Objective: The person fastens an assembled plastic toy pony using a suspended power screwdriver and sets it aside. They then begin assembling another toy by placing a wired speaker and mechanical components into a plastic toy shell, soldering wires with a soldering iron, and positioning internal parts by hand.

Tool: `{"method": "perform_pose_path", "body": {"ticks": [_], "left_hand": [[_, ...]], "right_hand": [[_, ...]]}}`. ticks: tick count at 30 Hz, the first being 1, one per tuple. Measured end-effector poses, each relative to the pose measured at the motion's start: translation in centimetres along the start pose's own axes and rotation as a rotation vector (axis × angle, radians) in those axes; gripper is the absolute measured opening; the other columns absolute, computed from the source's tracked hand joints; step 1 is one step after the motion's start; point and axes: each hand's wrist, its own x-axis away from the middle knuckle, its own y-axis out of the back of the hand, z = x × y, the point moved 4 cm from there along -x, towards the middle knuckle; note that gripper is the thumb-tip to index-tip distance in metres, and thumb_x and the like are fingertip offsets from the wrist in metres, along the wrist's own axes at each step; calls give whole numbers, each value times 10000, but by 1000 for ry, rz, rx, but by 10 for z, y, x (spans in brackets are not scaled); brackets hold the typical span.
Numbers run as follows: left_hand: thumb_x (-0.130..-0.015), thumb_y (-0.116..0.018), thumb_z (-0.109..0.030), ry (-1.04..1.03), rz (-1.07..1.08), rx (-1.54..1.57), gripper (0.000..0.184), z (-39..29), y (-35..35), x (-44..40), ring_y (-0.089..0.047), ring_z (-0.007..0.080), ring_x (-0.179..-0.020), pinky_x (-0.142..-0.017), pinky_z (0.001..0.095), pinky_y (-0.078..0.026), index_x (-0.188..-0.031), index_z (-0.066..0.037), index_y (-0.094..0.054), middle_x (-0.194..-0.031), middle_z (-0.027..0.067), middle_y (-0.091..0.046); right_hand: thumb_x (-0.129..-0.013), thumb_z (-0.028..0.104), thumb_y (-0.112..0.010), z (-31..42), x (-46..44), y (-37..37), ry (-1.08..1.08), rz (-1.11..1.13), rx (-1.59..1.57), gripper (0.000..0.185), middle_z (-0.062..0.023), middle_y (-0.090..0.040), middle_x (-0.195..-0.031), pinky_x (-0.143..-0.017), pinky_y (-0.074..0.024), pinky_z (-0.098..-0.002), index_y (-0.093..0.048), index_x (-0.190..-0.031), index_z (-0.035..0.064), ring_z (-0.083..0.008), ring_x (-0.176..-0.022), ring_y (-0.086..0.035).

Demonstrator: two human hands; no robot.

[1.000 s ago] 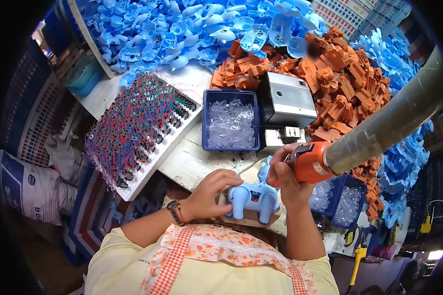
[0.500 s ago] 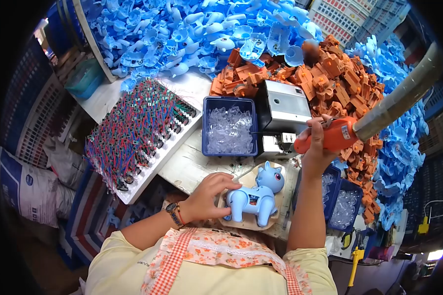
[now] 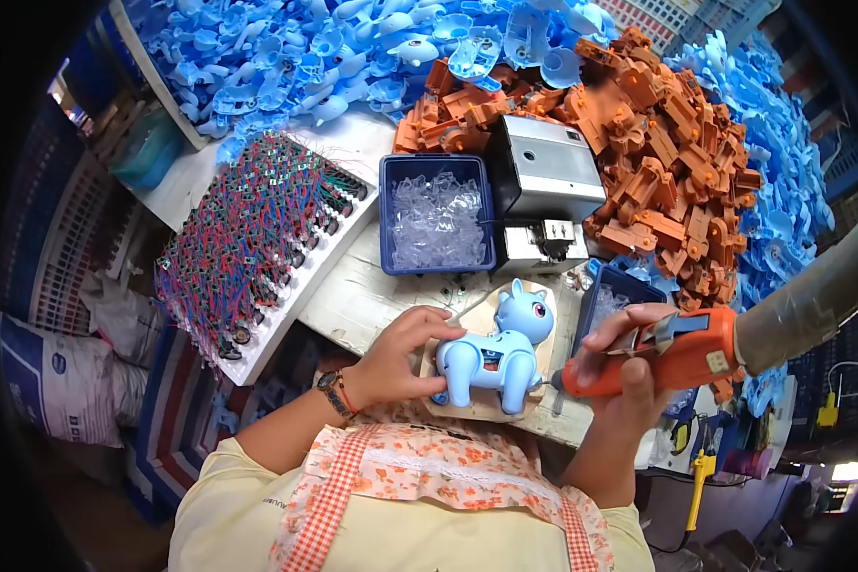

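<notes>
A light blue toy pony (image 3: 513, 370), with an open slot in its side, lies on a pale wooden block (image 3: 483, 313) in front of me. My left hand (image 3: 396, 357) is closed on the pony's rear end, thumb low and fingers on its back. In my right hand (image 3: 629, 389) is an orange electric screwdriver (image 3: 701, 345), its rear end joined to a thick taped tube. The dark tip points left, close to the pony's front leg; whether it touches, I cannot tell.
A blue bin of clear plastic parts (image 3: 439, 221) stands behind the pony, beside a metal box (image 3: 553, 167). Wired components fill a white foam tray (image 3: 281, 329) at left. Piles of orange housings (image 3: 677, 143) and blue shells (image 3: 305, 57) lie behind. A yellow-handled tool (image 3: 702, 467) hangs at right.
My right hand has brought the screwdriver down and towards me, from above the bins to beside the pony's front leg. My left hand keeps its hold. The view has shifted slightly.
</notes>
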Motion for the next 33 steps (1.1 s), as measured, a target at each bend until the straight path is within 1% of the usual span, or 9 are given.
{"method": "perform_pose_path", "body": {"ticks": [5, 10, 13, 16, 20, 22, 26, 30, 33], "left_hand": [[-656, -784, -110, 3, 1, 0, 559, 0, 0, 1, -515, 301, -1217, -1039, 413, -415, -1196, -58, -648, -1132, 106, -604], [-658, -784, -101, 5, -9, 22, 554, 1, -2, 2, -518, 300, -1215, -1036, 411, -418, -1194, -65, -648, -1125, 110, -600], [-658, -785, -99, 9, 0, 20, 556, 2, -2, 1, -518, 300, -1214, -1034, 411, -419, -1196, -70, -647, -1122, 112, -597], [-658, -786, -98, -7, -2, 7, 565, -1, 0, 1, -518, 302, -1213, -1033, 411, -420, -1204, -78, -643, -1124, 112, -595], [-661, -786, -98, -11, -3, 7, 572, -2, 1, 2, -515, 302, -1214, -1032, 412, -421, -1214, -89, -638, -1139, 119, -587], [-670, -788, -108, -6, -1, 9, 562, 1, -1, 3, -510, 303, -1217, -1037, 412, -417, -1212, -92, -637, -1152, 124, -582], [-668, -785, -126, -4, -2, 70, 563, 3, -1, 2, -505, 299, -1222, -1048, 404, -405, -1211, -94, -639, -1176, 133, -571], [-651, -771, -138, 0, -25, 104, 581, 5, -3, 3, -503, 301, -1223, -1055, 397, -400, -1217, -105, -643, -1202, 145, -557], [-649, -773, -138, 6, -31, 129, 572, 7, -4, 3, -500, 304, -1229, -1058, 403, -397, -1206, -103, -649, -1208, 147, -554]], "right_hand": [[-876, 216, -725, -7, 7, -6, 23, 15, 87, 492, -194, -623, -849, -495, -562, -318, -454, -1213, -18, -180, -545, -606], [-824, 273, -797, -25, 28, -2, 29, 69, 216, 551, -131, -618, -766, -491, -526, -288, -467, -1184, 17, -155, -527, -572], [-809, 130, -794, -25, 27, -3, -2, 111, 86, 496, -101, -644, -827, -606, -498, -245, -497, -1193, 30, -136, -694, -619], [-816, 284, -804, -26, 24, -3, -12, 93, 169, 559, -147, -629, -784, -487, -528, -285, -473, -1185, 26, -167, -540, -592], [-832, 287, -787, -22, -3, 4, -16, 177, -2, 556, -179, -637, -828, -461, -533, -291, -466, -1207, 32, -203, -582, -641], [-880, 214, -727, -8, -37, 6, 51, 109, -130, 484, -152, -641, -860, -457, -499, -270, -456, -1229, 18, -171, -553, -610], [-909, 49, -639, -30, -70, 12, 202, -306, 119, 343, -87, -637, -886, -549, -475, -245, -472, -1198, -31, -111, -578, -565], [-922, 41, -618, -57, -81, 17, 319, -415, 154, 289, -67, -634, -860, -672, -485, -241, -476, -1163, -33, -99, -609, -570], [-922, 42, -619, -68, -83, 19, 308, -398, 283, 296, -66, -630, -816, -620, -489, -233, -471, -1169, -28, -99, -584, -567]]}}
